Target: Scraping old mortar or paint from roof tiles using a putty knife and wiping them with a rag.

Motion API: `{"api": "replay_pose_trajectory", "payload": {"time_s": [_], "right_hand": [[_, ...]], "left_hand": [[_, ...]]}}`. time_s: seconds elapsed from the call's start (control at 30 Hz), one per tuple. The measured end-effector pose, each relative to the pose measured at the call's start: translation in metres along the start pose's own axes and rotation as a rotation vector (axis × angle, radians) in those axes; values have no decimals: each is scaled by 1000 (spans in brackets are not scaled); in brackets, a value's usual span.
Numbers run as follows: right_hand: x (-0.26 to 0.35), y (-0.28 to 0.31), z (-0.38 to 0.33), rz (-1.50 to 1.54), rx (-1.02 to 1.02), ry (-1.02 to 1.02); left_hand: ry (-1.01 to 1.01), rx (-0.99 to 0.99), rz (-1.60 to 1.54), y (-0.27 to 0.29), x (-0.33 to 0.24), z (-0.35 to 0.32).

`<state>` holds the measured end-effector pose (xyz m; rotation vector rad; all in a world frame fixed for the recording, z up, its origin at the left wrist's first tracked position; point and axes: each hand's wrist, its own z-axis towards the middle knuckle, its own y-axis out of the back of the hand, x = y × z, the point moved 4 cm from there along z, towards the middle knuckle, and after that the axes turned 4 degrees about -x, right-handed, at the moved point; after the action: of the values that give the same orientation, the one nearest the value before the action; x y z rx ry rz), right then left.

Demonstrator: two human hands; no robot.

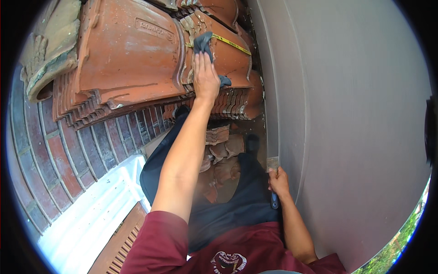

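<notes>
My left hand (207, 81) is stretched forward over the stacked orange clay roof tiles (127, 50). It presses a dark grey cloth (203, 43) onto them. Part of the cloth sticks out beyond the fingertips, and another bit shows beside the wrist. A yellow printed strip (232, 44) lies across the tiles just right of the cloth. Low at my right side, my right hand (279, 181) is closed around a scraper (273, 163) with a flat metal blade and a blue handle. The blade points upward, close to the grey panel.
A large smooth grey panel (360, 114) fills the right side. On the left stand a brick wall (68, 155) and a white corrugated sheet (105, 201). An older, mossy tile (54, 59) rests at the upper left. Broken tile pieces (223, 155) lie between my legs.
</notes>
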<state>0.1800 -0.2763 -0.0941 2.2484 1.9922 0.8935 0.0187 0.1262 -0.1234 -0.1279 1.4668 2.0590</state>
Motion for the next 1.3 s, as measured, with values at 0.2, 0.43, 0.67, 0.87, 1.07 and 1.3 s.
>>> {"api": "replay_pose_trajectory", "payload": {"time_s": [0.2,0.43,0.67,0.87,1.07,1.3], "right_hand": [[17,-4,-3,5,43,3],[34,-15,3,196,61,51],[-1,-18,0,214,58,-28],[-25,-3,-1,251,34,-85],[-17,4,0,254,52,-81],[50,-6,6,266,67,22]], "left_hand": [[-28,175,119,51,-11,-54],[415,-56,-353,82,-25,-54],[-731,445,501,-7,-45,4],[-845,885,726,-18,-58,17],[-787,690,509,53,-53,-11],[526,609,-308,109,-23,-50]]}}
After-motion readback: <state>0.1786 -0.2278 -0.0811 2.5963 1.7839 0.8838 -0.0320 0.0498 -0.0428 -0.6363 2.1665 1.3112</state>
